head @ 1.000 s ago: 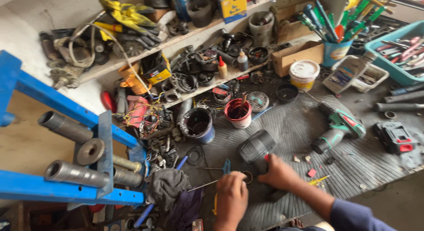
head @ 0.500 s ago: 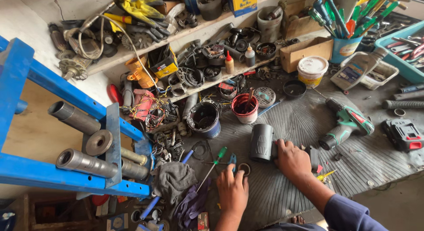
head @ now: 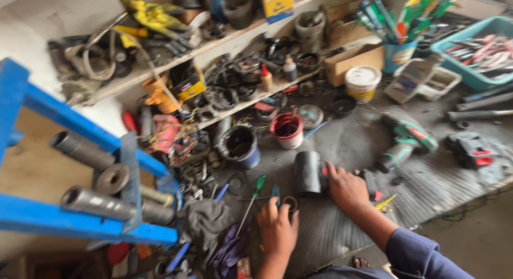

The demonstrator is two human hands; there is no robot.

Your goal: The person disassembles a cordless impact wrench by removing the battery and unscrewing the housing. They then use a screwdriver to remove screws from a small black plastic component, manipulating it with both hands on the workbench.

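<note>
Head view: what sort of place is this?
Likely a repair workshop: shelves crammed with loose parts, a green cordless drill on the mat, and a bucket of screwdrivers.

Both arms reach forward from the bottom edge of the view, forearms angled up and to the left. The left hand [head: 278,229] lies palm down, back of the hand toward the camera, fingers stretched forward and slightly curled, with the wrist straight and the forearm bare. The right hand [head: 346,186] sits ahead of it and to the right, also palm down, fingers bent and pointing left. The right forearm is bare up to a dark blue sleeve at the elbow.
</note>
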